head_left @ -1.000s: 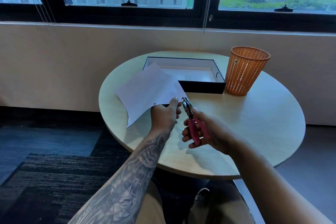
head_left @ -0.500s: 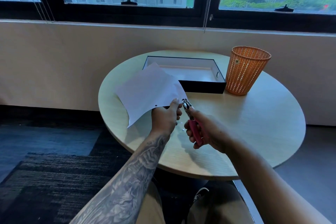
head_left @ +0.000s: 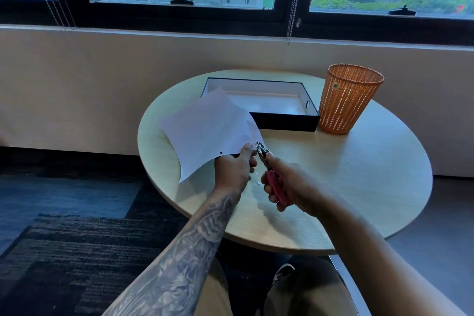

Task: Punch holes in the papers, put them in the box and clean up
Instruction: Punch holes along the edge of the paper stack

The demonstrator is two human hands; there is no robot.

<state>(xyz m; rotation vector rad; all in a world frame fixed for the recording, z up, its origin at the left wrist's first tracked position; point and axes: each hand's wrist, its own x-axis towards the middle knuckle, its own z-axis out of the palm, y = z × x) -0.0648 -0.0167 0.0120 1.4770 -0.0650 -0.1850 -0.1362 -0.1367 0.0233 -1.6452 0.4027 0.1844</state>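
Farthest left, I see the white sheet of paper [head_left: 207,131] held up off the round surface [head_left: 359,187], its far corner overlapping the near-left corner of the box from this view. One punched hole [head_left: 221,153] shows near its lower edge. I judge the sheet light and limp: it bows where nothing supports it, so it wants a grip right at the edge being punched, close to the tool, or it will fold away from the jaws.

My left hand [head_left: 234,170] does just that, thumb on top and fingers beneath, pinching the sheet's near corner. Just beside it, my right hand [head_left: 289,185] is wrapped around the pink handles of the single-hole punch [head_left: 268,167], whose metal head sits at the paper's edge; the handles look squeezed together. A few small white paper dots [head_left: 258,183] lie on the surface between the hands.

Farther back, the shallow black box [head_left: 282,123] with a white interior waits open, and the orange mesh wastebasket [head_left: 346,100] stands touching or just beside its right end.
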